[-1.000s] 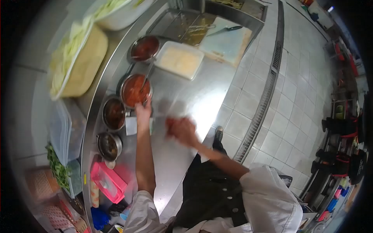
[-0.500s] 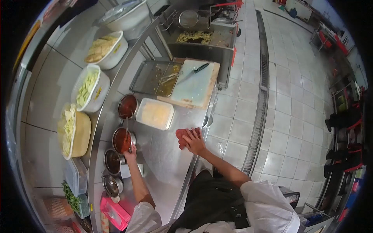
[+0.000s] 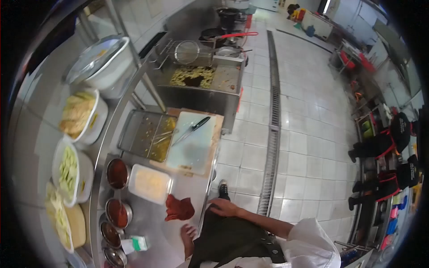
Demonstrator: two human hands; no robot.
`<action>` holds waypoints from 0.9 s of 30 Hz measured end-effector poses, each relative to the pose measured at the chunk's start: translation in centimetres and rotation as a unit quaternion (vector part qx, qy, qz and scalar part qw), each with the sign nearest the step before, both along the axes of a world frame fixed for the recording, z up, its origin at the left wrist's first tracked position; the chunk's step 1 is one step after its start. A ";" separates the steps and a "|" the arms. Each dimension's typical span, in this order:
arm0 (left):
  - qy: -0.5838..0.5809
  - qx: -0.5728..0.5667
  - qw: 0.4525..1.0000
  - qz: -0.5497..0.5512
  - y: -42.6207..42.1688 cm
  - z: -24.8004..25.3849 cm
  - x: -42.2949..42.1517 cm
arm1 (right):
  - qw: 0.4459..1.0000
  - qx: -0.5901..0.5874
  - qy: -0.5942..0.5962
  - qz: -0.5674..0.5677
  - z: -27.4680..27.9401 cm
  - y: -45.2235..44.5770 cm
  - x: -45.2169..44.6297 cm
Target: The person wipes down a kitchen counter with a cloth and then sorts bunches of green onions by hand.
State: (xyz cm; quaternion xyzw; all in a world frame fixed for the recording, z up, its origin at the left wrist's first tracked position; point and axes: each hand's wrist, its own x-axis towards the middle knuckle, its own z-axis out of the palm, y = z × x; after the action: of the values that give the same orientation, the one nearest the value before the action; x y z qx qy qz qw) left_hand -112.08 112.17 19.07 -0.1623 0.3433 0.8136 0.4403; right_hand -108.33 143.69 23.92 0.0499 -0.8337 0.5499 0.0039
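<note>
A crumpled red cloth (image 3: 179,209) lies on the steel counter (image 3: 154,225), touched by neither hand. Just below it, close to the counter's front edge, my left hand (image 3: 188,232) is empty with its fingers loosely bent and apart. My right hand (image 3: 223,207) is over that edge, beside my dark apron (image 3: 232,236); its fingers are stretched out and hold nothing. To the left of the cloth sit a tub of pale yellow food (image 3: 150,182) and a metal bowl of red sauce (image 3: 119,213) with a utensil in it.
A knife (image 3: 191,131) rests on a white cutting board (image 3: 196,152) beside a metal tray (image 3: 145,134) with tongs. Further off is a fryer (image 3: 196,91). Tubs of cut vegetables (image 3: 73,169) line the left shelf. Two people (image 3: 389,138) are at the right side.
My right hand has left the red cloth and drawn back to the counter edge. My left hand has let go of the utensil in the sauce bowl. The view has shifted forward along the room.
</note>
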 end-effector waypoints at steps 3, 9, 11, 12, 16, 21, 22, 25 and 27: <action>0.205 -0.383 0.836 -0.336 12.3 8.1 -3.8 | 0.963 0.078 -0.247 -0.079 -3.7 8.4 8.5; 0.288 -0.074 0.800 -0.521 30.2 16.8 -17.4 | 0.850 -0.296 -0.304 -0.313 -15.8 9.0 21.6; 0.409 -0.010 0.767 -0.494 37.5 20.1 -20.4 | 0.796 -0.364 -0.278 -0.397 -17.6 8.6 22.1; 0.452 0.009 0.758 -0.471 41.1 23.2 -21.2 | 0.806 -0.335 -0.260 -0.414 -17.5 8.6 22.5; 0.525 0.326 0.733 -0.283 52.9 35.6 -21.3 | 0.811 -0.265 -0.240 -0.463 -10.6 11.2 19.8; 0.473 0.573 0.638 -0.204 59.8 46.1 -15.1 | 0.761 -0.321 -0.150 -0.543 -16.5 16.5 21.2; 0.482 0.564 0.631 -0.227 60.8 47.7 -13.8 | 0.759 -0.320 -0.158 -0.545 -17.2 18.0 21.9; 0.448 0.599 0.608 -0.265 65.6 49.5 -10.3 | 0.748 -0.310 -0.167 -0.563 -18.1 23.7 22.6; 0.476 0.571 0.614 -0.263 67.7 49.2 -8.7 | 0.663 -0.382 -0.211 -0.608 -17.0 27.5 22.8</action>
State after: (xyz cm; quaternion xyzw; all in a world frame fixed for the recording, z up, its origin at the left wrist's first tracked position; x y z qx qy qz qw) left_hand -120.79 179.92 68.31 0.6297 -0.0016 0.6577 0.4133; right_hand -85.55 171.22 6.91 -0.5917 -0.3743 0.6909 0.1803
